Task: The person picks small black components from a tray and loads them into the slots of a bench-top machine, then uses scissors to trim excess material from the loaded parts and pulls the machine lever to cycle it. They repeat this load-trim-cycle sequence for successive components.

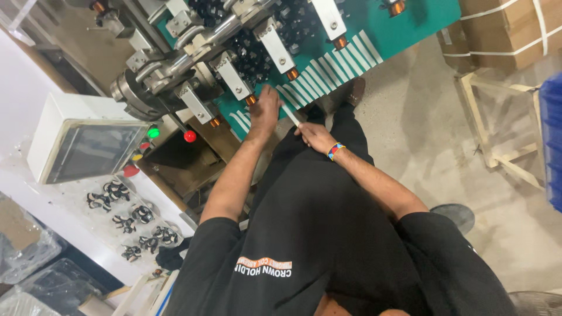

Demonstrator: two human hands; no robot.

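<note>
1. Seen from overhead, a white strip (291, 114) is pinched in the fingers of the right hand (314, 136), just above the lap and at the edge of a green panel (374, 32).
2. The left hand (264, 108) is laid on the panel's edge beside a row of like strips (328, 73); its fingers look curled, but whether anything is gripped cannot be told.
3. For the step to be done well, the strip is best held near its end, kept straight and guided in line with its neighbours, while the left hand steadies the panel edge.
4. The fingers are best kept clear of the copper coils (292, 74) and metal arms (234, 76) just above, since a snag looks possible.
5. The far end of the strip is hidden behind the left hand, so where it touches the panel cannot be made out.
6. The machine (158, 76) is cut off at the top of the picture, and its dark middle is too cluttered to read.
7. A control box (82, 137) with coloured buttons (153, 133) stands at the left; its screen is blank or blurred.
8. Small dark parts (132, 219) lie on a white bench (35, 181); their kind cannot be told.
</note>
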